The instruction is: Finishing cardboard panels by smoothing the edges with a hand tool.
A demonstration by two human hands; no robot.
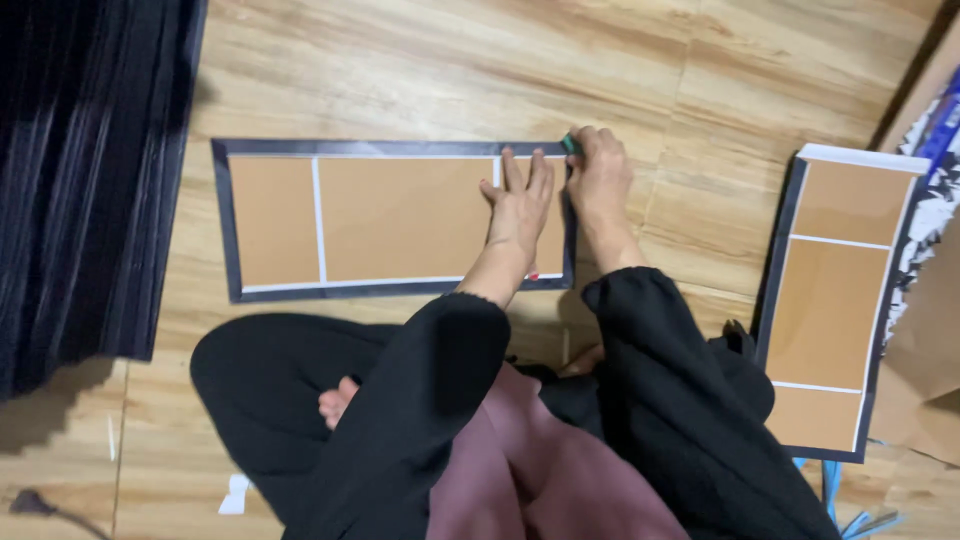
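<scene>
A long flat cover made of brown cardboard panels (400, 215) with white gaps and a dark folded border lies on the wooden floor in front of me. My left hand (520, 200) presses flat on its right panel, fingers apart. At the cover's top right corner, my right hand (598, 175) is closed on a small green tool (570, 143), pressing it against the dark border. I sit cross-legged in black sleeves, a bare foot (338, 402) showing.
A stack of similar brown-and-dark covers (835, 300) lies at the right. A pile of black sheets (85, 180) fills the left side. Brown paper (930, 370) and patterned material sit at the far right. A white scrap (236, 494) lies on the floor.
</scene>
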